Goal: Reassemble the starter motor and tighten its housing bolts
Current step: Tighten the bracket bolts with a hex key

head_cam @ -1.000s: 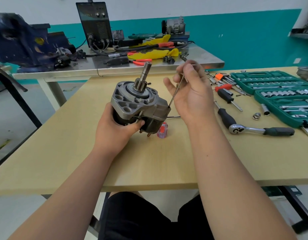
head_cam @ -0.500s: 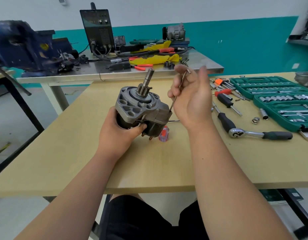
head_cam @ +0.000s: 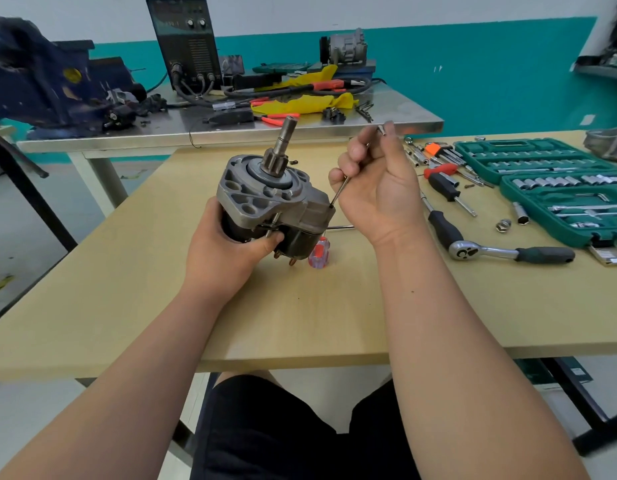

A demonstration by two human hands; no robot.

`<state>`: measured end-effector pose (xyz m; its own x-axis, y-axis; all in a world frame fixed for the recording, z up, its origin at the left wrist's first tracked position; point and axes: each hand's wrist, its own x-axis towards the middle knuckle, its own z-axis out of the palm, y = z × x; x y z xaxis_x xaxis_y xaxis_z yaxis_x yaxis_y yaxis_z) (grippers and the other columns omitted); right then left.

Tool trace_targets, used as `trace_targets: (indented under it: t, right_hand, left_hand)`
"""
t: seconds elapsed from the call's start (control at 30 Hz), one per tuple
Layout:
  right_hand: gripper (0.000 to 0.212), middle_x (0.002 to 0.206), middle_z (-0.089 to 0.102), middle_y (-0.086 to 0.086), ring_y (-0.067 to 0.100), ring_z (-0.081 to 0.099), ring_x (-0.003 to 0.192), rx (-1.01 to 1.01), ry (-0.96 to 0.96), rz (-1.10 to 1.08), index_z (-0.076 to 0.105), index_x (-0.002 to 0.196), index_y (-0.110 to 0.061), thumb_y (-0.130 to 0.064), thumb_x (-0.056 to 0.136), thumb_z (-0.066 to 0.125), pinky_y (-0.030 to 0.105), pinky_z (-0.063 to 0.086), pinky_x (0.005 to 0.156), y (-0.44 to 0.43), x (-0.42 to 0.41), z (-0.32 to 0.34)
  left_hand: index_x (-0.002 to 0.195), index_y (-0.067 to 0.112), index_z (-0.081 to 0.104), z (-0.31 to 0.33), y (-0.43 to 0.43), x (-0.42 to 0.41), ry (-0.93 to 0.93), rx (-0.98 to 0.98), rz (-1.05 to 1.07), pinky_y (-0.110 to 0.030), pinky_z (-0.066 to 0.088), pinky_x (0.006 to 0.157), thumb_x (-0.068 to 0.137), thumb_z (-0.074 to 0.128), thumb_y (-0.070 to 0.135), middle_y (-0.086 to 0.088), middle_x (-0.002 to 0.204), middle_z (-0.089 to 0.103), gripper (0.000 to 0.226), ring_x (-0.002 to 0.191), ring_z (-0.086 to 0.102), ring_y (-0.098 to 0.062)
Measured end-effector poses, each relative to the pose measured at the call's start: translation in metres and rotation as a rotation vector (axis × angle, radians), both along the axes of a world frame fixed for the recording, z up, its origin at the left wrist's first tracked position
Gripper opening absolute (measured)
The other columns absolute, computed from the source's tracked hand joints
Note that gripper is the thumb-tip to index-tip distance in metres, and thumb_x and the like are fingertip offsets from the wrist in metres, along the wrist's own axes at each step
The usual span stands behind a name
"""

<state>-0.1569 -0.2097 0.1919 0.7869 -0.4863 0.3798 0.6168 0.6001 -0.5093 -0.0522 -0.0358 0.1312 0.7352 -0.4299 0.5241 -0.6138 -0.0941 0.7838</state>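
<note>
The left hand (head_cam: 224,251) grips the starter motor (head_cam: 270,202) near the counter (head_cam: 127,289) middle, shaft up. The right hand (head_cam: 376,188) has its fingers (head_cam: 357,152) pinched on a long housing bolt (head_cam: 338,192) whose tip enters the motor's right flange. A ratchet (head_cam: 508,252) lies toward the right edge.

My left hand (head_cam: 227,244) is wrapped around the starter motor (head_cam: 269,199), thumb pressed across its front, holding it tilted above the desk. My right hand (head_cam: 376,188) is raised just beside it, palm toward me, fingers (head_cam: 360,150) curled and pinching a long housing bolt (head_cam: 340,192). Both bare forearms reach forward, slightly converging.
</note>
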Motion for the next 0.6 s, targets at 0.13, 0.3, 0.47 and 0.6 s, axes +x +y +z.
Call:
trace_targets:
  t: [0.13,0.3,0.47,0.6]
  right_hand:
    - [0.045,0.061,0.051,-0.004,0.010,0.041,0.053,-0.006,0.016,0.019,0.068,0.068,-0.019,-0.036,0.099,0.040,0.025,0.033,0.057,-0.002,-0.001,0.002]
    - [0.037,0.056,0.048,-0.003,0.010,0.039,0.050,0.076,0.061,-0.184,0.061,0.067,-0.016,-0.029,0.099,0.048,0.025,0.034,0.055,0.010,0.001,0.006]
    - [0.034,0.047,0.041,-0.006,0.011,0.036,0.046,-0.026,0.210,-0.685,0.050,0.063,-0.016,-0.025,0.095,0.058,0.026,0.038,0.050,0.032,0.007,0.010]
    - [0.040,0.044,0.036,-0.006,0.014,0.034,0.042,-0.139,0.307,-0.857,0.045,0.056,-0.016,-0.022,0.094,0.056,0.027,0.034,0.042,0.035,0.004,0.015]
  left_hand:
    - [0.119,0.023,0.055,0.000,0.000,-0.001,0.001,0.002,0.004,0.005,0.036,0.068,0.066,0.085,0.027,0.030,0.101,0.060,0.061,0.094,0.053,0.021]
    - [0.118,0.022,0.055,0.000,0.000,-0.001,0.016,-0.003,0.008,0.004,0.037,0.068,0.066,0.085,0.025,0.029,0.100,0.061,0.060,0.093,0.054,0.019]
    - [0.119,0.023,0.055,0.001,0.000,-0.004,0.008,0.008,0.012,0.004,0.037,0.068,0.066,0.085,0.028,0.024,0.104,0.062,0.061,0.094,0.054,0.018]
    - [0.119,0.021,0.057,0.001,0.004,-0.006,-0.037,0.047,0.011,0.005,0.034,0.069,0.064,0.083,0.032,0.024,0.106,0.061,0.062,0.096,0.052,0.020]
